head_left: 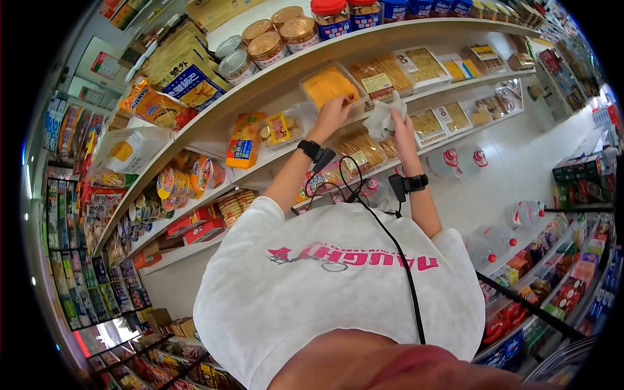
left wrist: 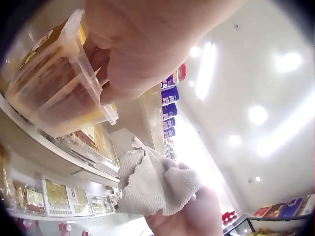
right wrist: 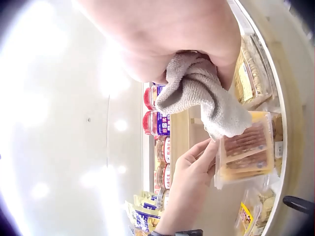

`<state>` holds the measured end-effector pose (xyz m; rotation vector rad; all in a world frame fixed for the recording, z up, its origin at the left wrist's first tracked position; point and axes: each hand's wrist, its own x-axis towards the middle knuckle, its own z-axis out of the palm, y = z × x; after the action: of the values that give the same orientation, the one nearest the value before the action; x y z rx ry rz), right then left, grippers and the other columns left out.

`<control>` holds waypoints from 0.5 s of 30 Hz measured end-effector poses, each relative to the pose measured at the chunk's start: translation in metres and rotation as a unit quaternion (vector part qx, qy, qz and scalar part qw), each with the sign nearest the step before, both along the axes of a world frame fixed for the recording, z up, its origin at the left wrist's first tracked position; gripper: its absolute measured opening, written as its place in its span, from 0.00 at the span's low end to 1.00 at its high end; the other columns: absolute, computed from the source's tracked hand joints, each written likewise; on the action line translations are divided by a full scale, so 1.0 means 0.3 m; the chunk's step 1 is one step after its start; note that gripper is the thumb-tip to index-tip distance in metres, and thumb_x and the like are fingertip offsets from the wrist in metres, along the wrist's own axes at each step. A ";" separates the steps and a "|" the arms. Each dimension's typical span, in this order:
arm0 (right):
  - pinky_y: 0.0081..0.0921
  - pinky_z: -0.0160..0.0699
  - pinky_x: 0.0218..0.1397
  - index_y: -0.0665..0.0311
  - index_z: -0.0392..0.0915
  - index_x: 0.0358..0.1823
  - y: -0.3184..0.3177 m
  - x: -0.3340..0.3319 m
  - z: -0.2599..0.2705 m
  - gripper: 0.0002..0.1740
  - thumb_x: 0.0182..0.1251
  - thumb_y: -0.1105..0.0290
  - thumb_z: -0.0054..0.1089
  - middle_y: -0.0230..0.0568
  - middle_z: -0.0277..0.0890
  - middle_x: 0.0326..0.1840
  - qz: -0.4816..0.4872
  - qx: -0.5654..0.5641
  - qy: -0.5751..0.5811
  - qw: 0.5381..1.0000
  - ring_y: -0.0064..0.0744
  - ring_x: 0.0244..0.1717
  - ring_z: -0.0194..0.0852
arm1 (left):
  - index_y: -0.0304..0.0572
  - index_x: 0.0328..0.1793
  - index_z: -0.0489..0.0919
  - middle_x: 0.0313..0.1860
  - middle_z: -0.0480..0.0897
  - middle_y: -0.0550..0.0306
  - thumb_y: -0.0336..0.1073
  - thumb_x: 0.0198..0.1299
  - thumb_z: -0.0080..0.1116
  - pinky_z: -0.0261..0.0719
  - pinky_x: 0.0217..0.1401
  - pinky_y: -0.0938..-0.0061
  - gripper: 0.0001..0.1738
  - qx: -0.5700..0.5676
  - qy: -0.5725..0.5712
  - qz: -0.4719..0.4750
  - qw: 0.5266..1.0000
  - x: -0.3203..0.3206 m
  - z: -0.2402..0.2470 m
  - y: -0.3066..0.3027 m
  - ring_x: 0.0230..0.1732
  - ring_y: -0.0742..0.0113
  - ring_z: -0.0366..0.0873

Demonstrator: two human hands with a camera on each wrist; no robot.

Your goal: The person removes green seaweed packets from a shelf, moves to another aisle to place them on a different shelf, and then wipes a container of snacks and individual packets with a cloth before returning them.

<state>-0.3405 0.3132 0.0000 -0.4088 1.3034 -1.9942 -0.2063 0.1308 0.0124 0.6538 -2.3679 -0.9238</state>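
My left hand (head_left: 333, 118) pinches the rim of a clear plastic box (left wrist: 59, 91) that has orange-yellow and brownish contents. The box is tilted on the middle shelf, its open-looking top side towards me in the head view. My right hand (head_left: 405, 138) grips a crumpled pale grey cloth (head_left: 383, 121) just to the right of the box. Ribbed fabric shows in the right wrist view, where the cloth (right wrist: 206, 98) hangs from the right hand (right wrist: 197, 34) and overlaps the box's edge beside the left fingertips.
Right of the box stand packs of sticks (head_left: 383, 75) and a flat box of snacks (head_left: 422, 68). To its left are a yellow-labelled tub (head_left: 281, 128) and an orange pack (head_left: 246, 140). Jars with red lids (head_left: 331, 16) line the shelf above. Large clear bottles (head_left: 445, 162) stand on the floor.
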 end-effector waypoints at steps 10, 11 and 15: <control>0.25 0.79 0.53 0.65 0.71 0.66 0.052 0.117 0.121 0.25 0.79 0.55 0.53 0.34 0.78 0.58 -0.036 -0.007 -0.026 0.999 0.25 0.54 0.78 | 0.32 0.51 0.85 0.41 0.89 0.44 0.33 0.66 0.62 0.83 0.47 0.70 0.12 -0.019 0.168 0.055 0.984 0.119 0.235 0.028 0.41 0.57 0.88; 0.26 0.79 0.55 0.65 0.70 0.67 0.031 0.133 0.139 0.25 0.79 0.54 0.53 0.35 0.77 0.59 -0.052 -0.007 -0.027 0.998 0.26 0.55 0.78 | 0.31 0.51 0.86 0.41 0.89 0.47 0.33 0.66 0.63 0.83 0.47 0.72 0.12 0.023 0.207 0.065 0.976 0.154 0.271 0.043 0.41 0.63 0.88; 0.31 0.78 0.57 0.63 0.67 0.70 -0.074 0.277 0.259 0.27 0.79 0.55 0.55 0.38 0.74 0.65 0.031 -0.086 -0.081 0.993 0.30 0.60 0.76 | 0.27 0.52 0.85 0.43 0.88 0.54 0.31 0.68 0.63 0.83 0.47 0.78 0.13 0.214 0.312 0.080 0.922 0.353 0.347 0.096 0.43 0.74 0.84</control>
<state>-0.2574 0.2910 0.0778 -0.3563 1.0126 -2.0479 -0.1004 0.1597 0.1166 0.5868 -1.5408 -1.3524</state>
